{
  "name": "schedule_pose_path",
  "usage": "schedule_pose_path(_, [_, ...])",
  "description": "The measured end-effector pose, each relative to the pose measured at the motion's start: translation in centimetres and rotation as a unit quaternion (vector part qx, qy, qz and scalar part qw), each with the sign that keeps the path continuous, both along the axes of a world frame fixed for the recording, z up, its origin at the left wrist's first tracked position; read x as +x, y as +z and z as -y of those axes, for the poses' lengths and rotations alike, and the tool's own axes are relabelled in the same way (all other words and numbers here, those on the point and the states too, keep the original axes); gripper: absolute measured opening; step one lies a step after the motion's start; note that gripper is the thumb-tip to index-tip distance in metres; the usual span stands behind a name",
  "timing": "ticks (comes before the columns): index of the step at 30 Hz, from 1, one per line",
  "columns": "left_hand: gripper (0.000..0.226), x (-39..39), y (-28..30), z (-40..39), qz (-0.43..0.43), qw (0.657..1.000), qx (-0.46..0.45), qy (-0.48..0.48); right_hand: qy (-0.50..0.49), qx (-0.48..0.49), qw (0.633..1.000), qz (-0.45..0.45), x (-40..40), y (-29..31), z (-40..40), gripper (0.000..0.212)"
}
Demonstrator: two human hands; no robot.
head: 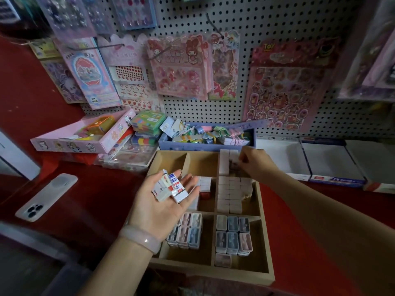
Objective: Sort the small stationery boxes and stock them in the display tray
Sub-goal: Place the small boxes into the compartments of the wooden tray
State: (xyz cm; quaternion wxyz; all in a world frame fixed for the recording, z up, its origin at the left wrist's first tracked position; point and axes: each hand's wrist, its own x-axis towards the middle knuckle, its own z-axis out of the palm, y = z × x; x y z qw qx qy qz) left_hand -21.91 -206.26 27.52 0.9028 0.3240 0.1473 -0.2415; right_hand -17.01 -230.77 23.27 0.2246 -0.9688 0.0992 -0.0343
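A wooden display tray (264,248) with several compartments sits on the red counter. My left hand (162,208) lies palm up above the tray's left side, fingers straight, carrying a few small white stationery boxes (170,186). My right hand (255,163) reaches into the back right compartment and pinches a small box among the standing white boxes (228,159). Rows of white boxes (230,195) fill the middle right compartment. Pastel blue and pink boxes (233,236) fill the two front compartments.
A phone (46,196) lies face down on the red counter at the left. Behind the tray stand a blue box of trinkets (205,137) and a pink box (85,135). White display cartons (333,165) line the right. Sticker packs hang on the pegboard (277,22).
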Motion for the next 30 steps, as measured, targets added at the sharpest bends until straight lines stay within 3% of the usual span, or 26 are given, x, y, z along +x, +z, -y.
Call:
schedule_pose_path(11, [0.058,0.0,-0.3,-1.4,-0.003,1.000,-0.001,-0.015,-0.045,0.006,0.998,-0.035,1.8,-1.6,-1.1,0.020])
schedule_pose_path(14, [0.058,-0.1,-0.1,-1.3,-0.004,1.000,-0.015,-0.009,-0.033,-0.026,0.999,-0.019,1.1,0.2,-1.8,0.035])
schedule_pose_path(17, [0.051,-0.2,-0.1,-1.1,-0.005,1.000,-0.009,-0.009,0.124,0.055,0.979,0.149,-0.9,3.2,-4.1,0.038])
schedule_pose_path(19, [0.043,-0.4,0.0,-0.7,0.000,1.000,-0.017,-0.009,0.319,0.074,0.931,0.161,-3.0,4.9,-6.0,0.045])
schedule_pose_path(21, [0.036,-0.7,-0.1,-0.3,0.006,0.999,-0.037,-0.015,0.417,0.024,0.899,0.134,-4.4,4.7,-7.5,0.057])
schedule_pose_path(24, [0.030,-1.1,-0.2,0.1,0.023,0.998,-0.047,-0.037,0.422,-0.017,0.893,0.156,-5.5,3.6,-8.1,0.061])
schedule_pose_path(27, [0.028,-1.7,-0.1,0.2,0.011,0.998,-0.037,-0.047,0.404,-0.072,0.871,0.271,-5.7,3.0,-7.9,0.040])
schedule_pose_path(30, [0.032,-2.5,0.6,0.5,-0.008,0.998,-0.031,-0.058,0.419,-0.093,0.848,0.311,-6.2,3.2,-7.9,0.028])
